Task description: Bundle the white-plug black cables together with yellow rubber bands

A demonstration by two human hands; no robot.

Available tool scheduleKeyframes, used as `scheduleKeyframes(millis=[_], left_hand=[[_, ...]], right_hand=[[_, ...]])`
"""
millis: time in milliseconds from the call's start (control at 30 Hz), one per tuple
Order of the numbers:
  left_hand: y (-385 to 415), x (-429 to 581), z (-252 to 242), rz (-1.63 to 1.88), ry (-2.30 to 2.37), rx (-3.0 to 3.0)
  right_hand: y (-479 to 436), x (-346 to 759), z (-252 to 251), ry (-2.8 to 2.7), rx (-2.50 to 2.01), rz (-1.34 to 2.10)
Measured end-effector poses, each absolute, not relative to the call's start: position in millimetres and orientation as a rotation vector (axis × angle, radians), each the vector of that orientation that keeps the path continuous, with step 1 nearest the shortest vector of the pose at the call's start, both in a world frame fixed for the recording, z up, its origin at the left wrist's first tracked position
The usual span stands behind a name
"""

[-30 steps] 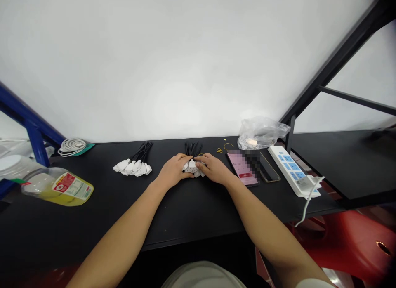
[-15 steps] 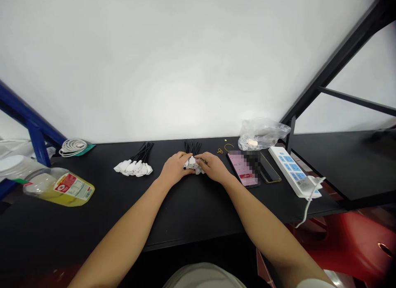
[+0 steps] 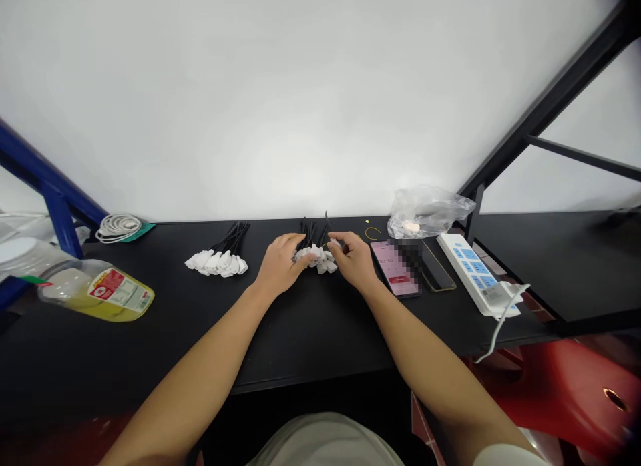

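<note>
Two hands, left (image 3: 281,266) and right (image 3: 353,260), on one bundle of white plugs (image 3: 315,256)

The bundle of white plugs is lying on the black worktop (image 3: 310,326) straight ahead of the person, between the hands and touching both. Its row of plug heads is running side to side, while its black cables (image 3: 309,234) are fanning away from the person toward the far edge, where the worktop is meeting a white wall (image 3: 320,105). The left hand is lying over the left end of the row with its fingers curled, and the right hand is at the right end with its thumb and fingertips drawn close together near a cable. Neither hand is spread wide, and neither is clearly nearer, but I cannot tell whether either is truly gripping.

To the left, a second bundle of white plugs (image 3: 215,262) is lying well apart, with a coil of white cable (image 3: 119,227) and a plastic bottle (image 3: 95,289) on its side beyond it. To the right, a phone with a pink screen (image 3: 395,269) is lying just beside the right hand, followed by a dark phone (image 3: 438,272) and a white power strip (image 3: 473,276). A clear plastic bag (image 3: 425,212) is sitting behind them. The worktop's near edge (image 3: 235,389) is running well below the hands, leaving room to pull toward the person.
</note>
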State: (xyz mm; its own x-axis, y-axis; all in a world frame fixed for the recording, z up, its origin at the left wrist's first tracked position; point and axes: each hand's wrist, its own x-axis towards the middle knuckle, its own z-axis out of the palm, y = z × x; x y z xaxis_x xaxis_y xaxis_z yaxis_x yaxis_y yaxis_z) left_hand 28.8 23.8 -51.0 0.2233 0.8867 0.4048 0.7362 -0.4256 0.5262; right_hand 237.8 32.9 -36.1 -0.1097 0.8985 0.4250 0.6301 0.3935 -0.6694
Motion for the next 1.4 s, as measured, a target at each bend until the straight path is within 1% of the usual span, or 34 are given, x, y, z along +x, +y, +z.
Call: scheduleKeyframes(millis=[200,367,533,667,767,967,1033,1267,1400], left_hand=[[9.5,36.8,-36.0,1.282,1.365,2.133],[3.2,44.6,-30.1,1.36,1.24,1.828],[4.4,46.3,-31.9,1.377,1.214,1.437],[5.2,46.9,-34.6,1.423,1.161,1.322],[3.5,47.3,-34.5,1.404,1.213,1.395],[1.9,47.4,-35.2,1.344,1.294,1.496],[2.9,47.4,-36.1,1.326,1.295,1.491],[7.3,45.1,-39.3,1.177,1.331,1.472],[10.6,45.3,-43.5,1.072,1.306,1.37]], right_hand=[[12.8,229.7,-25.2,-1.961,-1.04,0.461],[0.8,220.5,-28.1,-2.151,-0.922,0.497],[0.1,223.6,-26.5,-2.268,-0.938,0.515],[11.5,236.4,-20.9,-2.119,-1.13,0.44],[19.8,242.2,-21.7,-2.076,-1.27,0.446],[23.2,238.7,-32.4,-2.367,-1.389,0.414],[23.8,238.2,-34.7,-2.389,-1.423,0.394],[29.0,241.2,-37.6,-2.184,-1.363,0.45],[28.9,240.2,-35.3,-1.927,-1.243,0.529]])
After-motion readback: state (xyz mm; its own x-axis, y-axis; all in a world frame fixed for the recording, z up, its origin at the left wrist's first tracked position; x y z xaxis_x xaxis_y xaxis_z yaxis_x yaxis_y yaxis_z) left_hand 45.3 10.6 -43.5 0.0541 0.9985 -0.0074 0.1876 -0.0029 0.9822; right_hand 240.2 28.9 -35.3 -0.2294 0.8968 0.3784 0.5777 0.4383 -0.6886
